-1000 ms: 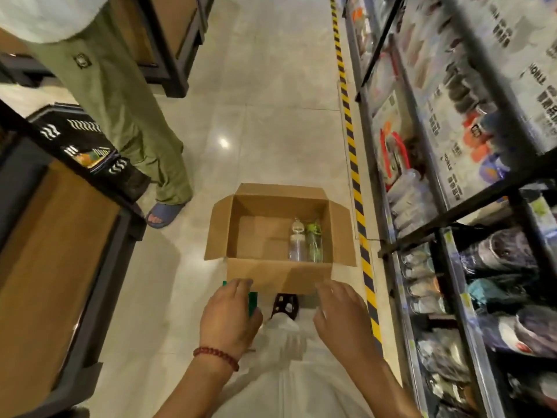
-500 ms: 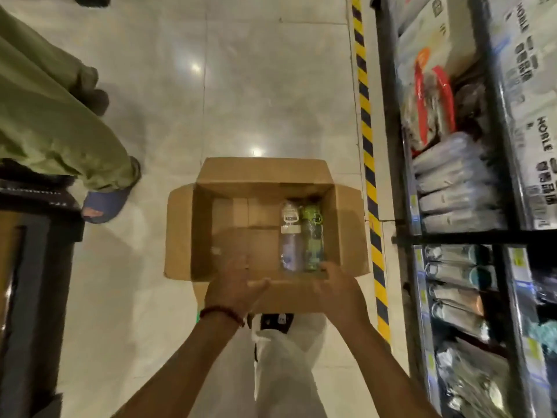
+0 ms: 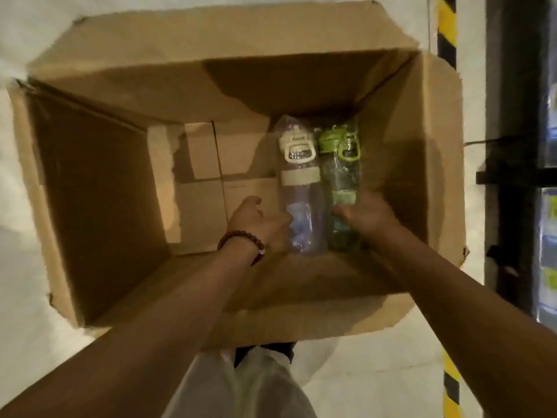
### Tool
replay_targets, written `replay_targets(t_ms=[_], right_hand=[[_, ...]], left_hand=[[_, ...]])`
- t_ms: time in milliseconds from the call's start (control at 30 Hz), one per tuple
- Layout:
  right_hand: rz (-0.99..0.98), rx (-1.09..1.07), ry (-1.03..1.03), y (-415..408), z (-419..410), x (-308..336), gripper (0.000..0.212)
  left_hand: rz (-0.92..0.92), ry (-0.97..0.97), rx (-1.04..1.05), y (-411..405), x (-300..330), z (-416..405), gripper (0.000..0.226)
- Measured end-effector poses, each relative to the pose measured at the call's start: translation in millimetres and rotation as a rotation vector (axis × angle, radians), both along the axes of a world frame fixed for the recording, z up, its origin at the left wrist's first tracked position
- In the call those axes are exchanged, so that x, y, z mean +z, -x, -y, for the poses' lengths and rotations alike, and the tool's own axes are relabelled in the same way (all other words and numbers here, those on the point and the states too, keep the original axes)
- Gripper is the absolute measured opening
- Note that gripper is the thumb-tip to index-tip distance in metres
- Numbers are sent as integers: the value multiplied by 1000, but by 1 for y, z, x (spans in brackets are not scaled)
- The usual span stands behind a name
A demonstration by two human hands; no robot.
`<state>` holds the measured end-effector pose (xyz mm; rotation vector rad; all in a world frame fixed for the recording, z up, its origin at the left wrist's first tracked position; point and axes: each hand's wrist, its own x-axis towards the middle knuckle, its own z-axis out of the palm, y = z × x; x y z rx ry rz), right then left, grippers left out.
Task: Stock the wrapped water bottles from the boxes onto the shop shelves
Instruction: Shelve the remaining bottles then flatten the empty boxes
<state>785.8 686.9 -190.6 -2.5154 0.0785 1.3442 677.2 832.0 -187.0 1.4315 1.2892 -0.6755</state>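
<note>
While both arms reach down into box (image 3: 99, 188), seen from head view, nearly straight above. Box open, all four flaps folded outward, resting on pale floor (image 3: 346, 384). Two wrapped bottles lying side by side on box bottom, against right wall, caps pointing away from wearer. Clear bottle (image 3: 298, 188): white cap with loop handle, pale band below cap, film wrap glinting. Green bottle (image 3: 340, 173): lime cap and loop, touching clear bottle on its right. Left hand (image 3: 256, 220) at lower body of clear bottle, on its left flank; fingers curled toward it, thumb side against wrap; full grasp not confirmed, cannot tell whether closed round it. Bead bracelet (image 3: 241, 239) on left wrist. Right hand (image 3: 366, 214) at lower body of green bottle, thumb laid across its front, fingers hidden behind bottle on right side; appears to be gripping it. Both bottle bases hidden behind hands and wrists. Rest of box bottom bare cardboard with seam down middle. Yellow-black tape (image 3: 446, 28) along floor right of box. Dark shelf frame (image 3: 509, 146) at far right edge, wrapped stock behind it blurred. White trouser leg (image 3: 241, 387) at bottom centre.
</note>
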Motion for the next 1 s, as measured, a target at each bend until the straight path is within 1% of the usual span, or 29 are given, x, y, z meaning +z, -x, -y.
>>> replay_targets(t_ms=[100,133,233,300,333,400,433,500,533,567,633,767,833,933,1000], right_hand=[[37,-48,33,6,5,-42,69],[53,-81,43,10,5,-51,78],[138,-140,85,15,3,-71,92],[130,-156,105,16,3,-78,91],[82,-195,87,16,5,-82,83],[-37,-304,-1,17,6,-87,59],[-70,-325,-47,19,5,-88,59],[-118,-333,-112,21,2,-91,82],[-144,-330,-135,23,-2,-92,88],[-167,-343,-157,25,-7,-92,91],[-182,-372,-197,28,-13,-96,98],[-178,-369,-284,35,-18,-89,117],[-202,-371,-298,34,-18,-80,118],[-269,-455,-343,32,-19,-59,115],[-282,-449,-359,33,-22,-34,102]], left_hand=[[-11,28,-15,-5,-39,8,82],[-9,33,-20,-6,-49,10,83],[24,53,-15,-6,-72,14,87],[70,64,18,-4,-81,16,85],[86,68,42,-3,-84,16,82],[102,65,121,0,-92,14,77],[95,62,161,0,-94,11,78],[74,48,193,3,-99,3,80],[58,55,189,4,-101,-2,82],[40,65,185,5,-102,-5,81],[14,83,194,8,-101,-9,73],[-7,95,243,12,-94,-10,78],[2,115,273,10,-86,-11,74],[4,117,315,10,-65,-13,83],[20,104,320,13,-46,-15,80]])
